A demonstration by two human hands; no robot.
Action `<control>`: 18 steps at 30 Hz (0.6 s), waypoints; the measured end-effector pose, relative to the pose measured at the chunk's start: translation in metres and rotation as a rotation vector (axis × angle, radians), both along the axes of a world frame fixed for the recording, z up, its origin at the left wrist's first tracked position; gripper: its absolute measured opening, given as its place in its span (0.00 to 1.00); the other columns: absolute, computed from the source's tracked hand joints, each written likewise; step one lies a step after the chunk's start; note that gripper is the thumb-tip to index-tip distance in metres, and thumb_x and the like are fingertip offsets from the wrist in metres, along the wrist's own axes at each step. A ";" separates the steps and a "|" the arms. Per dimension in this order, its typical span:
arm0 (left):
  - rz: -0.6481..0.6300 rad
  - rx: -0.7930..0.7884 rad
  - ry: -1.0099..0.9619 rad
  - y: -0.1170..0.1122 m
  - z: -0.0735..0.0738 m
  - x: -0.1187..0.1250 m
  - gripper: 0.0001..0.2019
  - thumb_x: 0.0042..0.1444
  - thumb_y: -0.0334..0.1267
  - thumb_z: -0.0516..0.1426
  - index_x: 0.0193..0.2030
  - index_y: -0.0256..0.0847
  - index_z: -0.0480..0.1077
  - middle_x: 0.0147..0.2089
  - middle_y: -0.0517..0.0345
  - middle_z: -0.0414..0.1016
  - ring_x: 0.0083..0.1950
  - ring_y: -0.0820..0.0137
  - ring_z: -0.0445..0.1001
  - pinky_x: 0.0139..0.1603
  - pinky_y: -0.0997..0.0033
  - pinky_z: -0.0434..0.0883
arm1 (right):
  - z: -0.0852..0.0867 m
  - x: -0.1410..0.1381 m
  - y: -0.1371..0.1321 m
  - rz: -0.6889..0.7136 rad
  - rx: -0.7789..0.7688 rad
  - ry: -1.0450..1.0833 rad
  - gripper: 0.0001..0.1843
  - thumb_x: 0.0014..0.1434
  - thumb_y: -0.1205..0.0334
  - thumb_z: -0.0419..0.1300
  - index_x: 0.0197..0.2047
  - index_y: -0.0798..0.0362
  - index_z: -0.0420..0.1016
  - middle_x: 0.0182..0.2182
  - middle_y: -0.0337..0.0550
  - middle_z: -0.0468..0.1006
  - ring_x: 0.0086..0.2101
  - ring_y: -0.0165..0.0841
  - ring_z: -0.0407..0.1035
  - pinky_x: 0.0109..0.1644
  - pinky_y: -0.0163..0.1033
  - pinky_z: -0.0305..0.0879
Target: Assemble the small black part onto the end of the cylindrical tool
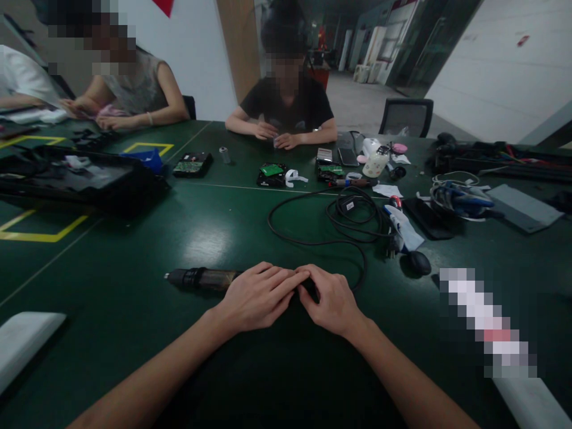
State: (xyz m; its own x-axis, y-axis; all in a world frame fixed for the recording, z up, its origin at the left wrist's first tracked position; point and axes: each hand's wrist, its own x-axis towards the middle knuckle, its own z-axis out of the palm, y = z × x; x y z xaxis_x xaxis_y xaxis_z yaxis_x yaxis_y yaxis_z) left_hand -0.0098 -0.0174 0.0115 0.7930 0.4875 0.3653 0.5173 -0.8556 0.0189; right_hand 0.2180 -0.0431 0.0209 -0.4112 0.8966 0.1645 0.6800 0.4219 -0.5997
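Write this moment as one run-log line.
left hand: laid over dark cylindrical tool | right hand: fingertips meeting left's, grip unclear | surface: dark green table | nearby: coiled black cable

**A dark cylindrical tool (203, 278) lies on its side, to the near left of the coiled black cable (357, 214).**

The cylindrical tool lies flat and almost level across the view. Its free end points away from the coiled black cable and finishes in a small pale metal tip. Behind the tip comes a black ribbed collar, then a smoky, brownish see-through barrel. The half toward the cable is hidden. The left hand (257, 298) lies over the barrel with its fingers stretched along it, and the bent fingers of the right hand (333, 301) cover the end. Whether either hand grips the tool cannot be told. A thin strand from the cable's loop curves down to that hidden end, but the join is out of sight.
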 end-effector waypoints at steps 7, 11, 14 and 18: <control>0.019 0.007 0.006 0.000 0.000 0.000 0.25 0.74 0.39 0.50 0.75 0.41 0.57 0.57 0.53 0.78 0.52 0.65 0.78 0.52 0.60 0.71 | 0.001 0.000 0.000 0.003 0.001 -0.007 0.12 0.70 0.63 0.58 0.56 0.48 0.72 0.48 0.44 0.80 0.41 0.37 0.76 0.46 0.40 0.69; -0.010 -0.028 -0.006 0.000 0.001 -0.001 0.28 0.72 0.38 0.51 0.76 0.42 0.54 0.60 0.54 0.77 0.54 0.65 0.78 0.55 0.60 0.71 | -0.001 0.000 0.000 0.009 0.012 0.007 0.11 0.70 0.63 0.57 0.55 0.48 0.71 0.49 0.45 0.80 0.44 0.38 0.77 0.47 0.40 0.70; 0.000 -0.008 0.000 0.001 -0.001 0.000 0.27 0.73 0.37 0.51 0.76 0.42 0.55 0.58 0.54 0.78 0.52 0.65 0.78 0.53 0.60 0.71 | -0.001 0.000 0.000 0.008 0.009 0.002 0.12 0.70 0.63 0.57 0.55 0.48 0.71 0.49 0.45 0.80 0.43 0.38 0.77 0.47 0.40 0.70; 0.014 -0.020 -0.013 0.001 -0.001 0.000 0.27 0.73 0.39 0.51 0.76 0.42 0.55 0.58 0.54 0.78 0.52 0.65 0.78 0.53 0.61 0.71 | -0.001 0.000 0.000 -0.004 0.020 -0.003 0.12 0.70 0.63 0.57 0.55 0.49 0.72 0.47 0.46 0.81 0.41 0.38 0.77 0.45 0.40 0.70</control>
State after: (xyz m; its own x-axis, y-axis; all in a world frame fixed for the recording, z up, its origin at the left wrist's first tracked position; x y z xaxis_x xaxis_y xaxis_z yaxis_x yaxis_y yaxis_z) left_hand -0.0096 -0.0168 0.0110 0.7814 0.5057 0.3657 0.5287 -0.8477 0.0426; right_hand 0.2184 -0.0435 0.0199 -0.4077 0.8950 0.1809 0.6837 0.4305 -0.5892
